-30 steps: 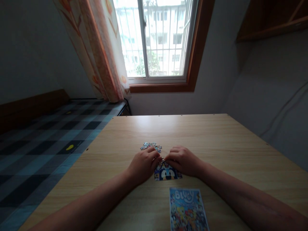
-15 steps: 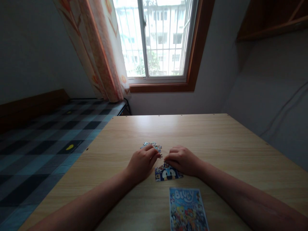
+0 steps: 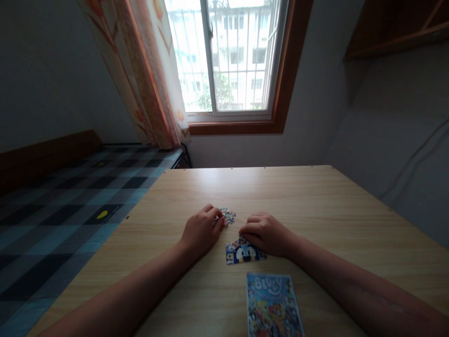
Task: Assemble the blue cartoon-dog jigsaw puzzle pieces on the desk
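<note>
Around a partial puzzle [image 3: 246,254] on the worktop [image 3: 322,206], the left hand [image 3: 203,227] touches loose pieces [image 3: 229,216] at eleven o'clock; the right hand [image 3: 265,232] rests at two; a sheet [image 3: 274,304] lies at five.

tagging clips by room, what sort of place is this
Most likely a bedroom in a home: a bed stands left of the wooden table, and a flowered curtain hangs beside the window.

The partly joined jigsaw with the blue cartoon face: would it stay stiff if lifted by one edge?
The partly joined jigsaw with the blue cartoon face would probably sag or split, since its upper edge looks jagged and pieced together. It looks thin, so it is likely light. Lying flat on the pale wood-grain table, it should slide rather than roll.
</note>
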`<state>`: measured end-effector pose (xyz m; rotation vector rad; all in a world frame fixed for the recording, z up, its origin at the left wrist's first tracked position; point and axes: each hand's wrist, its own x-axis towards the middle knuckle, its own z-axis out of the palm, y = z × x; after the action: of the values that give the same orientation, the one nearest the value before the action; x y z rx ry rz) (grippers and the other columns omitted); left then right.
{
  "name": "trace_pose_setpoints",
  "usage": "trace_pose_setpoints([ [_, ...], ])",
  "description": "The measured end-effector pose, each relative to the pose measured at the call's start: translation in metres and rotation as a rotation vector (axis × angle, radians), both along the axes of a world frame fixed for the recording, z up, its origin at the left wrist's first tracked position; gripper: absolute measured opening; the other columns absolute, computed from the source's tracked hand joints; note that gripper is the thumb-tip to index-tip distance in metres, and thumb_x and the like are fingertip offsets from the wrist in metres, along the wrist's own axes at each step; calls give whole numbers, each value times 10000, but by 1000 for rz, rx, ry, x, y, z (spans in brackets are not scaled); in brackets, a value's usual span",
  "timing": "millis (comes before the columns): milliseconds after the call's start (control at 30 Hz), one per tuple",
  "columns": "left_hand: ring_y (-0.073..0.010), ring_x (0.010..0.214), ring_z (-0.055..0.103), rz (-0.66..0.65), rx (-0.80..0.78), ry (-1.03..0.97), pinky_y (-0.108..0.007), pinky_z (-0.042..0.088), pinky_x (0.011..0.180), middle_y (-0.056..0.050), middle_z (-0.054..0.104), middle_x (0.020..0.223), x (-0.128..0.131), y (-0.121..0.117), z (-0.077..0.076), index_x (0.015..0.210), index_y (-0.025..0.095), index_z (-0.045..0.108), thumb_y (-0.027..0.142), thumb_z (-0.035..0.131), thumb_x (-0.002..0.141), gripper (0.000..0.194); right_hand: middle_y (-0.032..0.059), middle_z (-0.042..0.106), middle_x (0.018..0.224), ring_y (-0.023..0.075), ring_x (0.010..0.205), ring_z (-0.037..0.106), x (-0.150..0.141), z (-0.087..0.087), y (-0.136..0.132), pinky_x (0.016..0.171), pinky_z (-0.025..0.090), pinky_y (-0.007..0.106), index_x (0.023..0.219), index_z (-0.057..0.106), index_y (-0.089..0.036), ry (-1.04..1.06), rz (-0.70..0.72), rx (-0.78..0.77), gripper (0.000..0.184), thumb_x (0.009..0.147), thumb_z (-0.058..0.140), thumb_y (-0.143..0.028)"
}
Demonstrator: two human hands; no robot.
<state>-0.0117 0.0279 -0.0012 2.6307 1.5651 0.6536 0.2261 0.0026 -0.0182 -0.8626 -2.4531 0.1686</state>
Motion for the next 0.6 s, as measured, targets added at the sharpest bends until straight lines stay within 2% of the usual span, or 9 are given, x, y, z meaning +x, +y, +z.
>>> trace_pose_setpoints([
  [133,-167,786,612,-120,27,-38,-297,460,707,-33,654,941,1,-5,0,886,206,657,253,558,941,123,24,690,790,166,737,611,0,1,0,750,422,304,944,727,-222,0,0,17,127,964,603,-241],
  [300,-171,806,619,-297,26,-62,-311,486,718,-29,657,905,5,-16,-1,886,223,679,311,541,967,182,27,692,788,169,733,611,0,0,0,748,429,311,969,718,-220,7,0,30,146,976,576,-249],
  [600,-186,838,629,-386,4,-40,-349,535,750,-49,663,918,6,-16,-2,931,222,708,369,548,964,220,55,743,923,197,840,671,0,-6,1,811,468,346,1040,676,-202,75,-8,-3,145,977,555,-254],
])
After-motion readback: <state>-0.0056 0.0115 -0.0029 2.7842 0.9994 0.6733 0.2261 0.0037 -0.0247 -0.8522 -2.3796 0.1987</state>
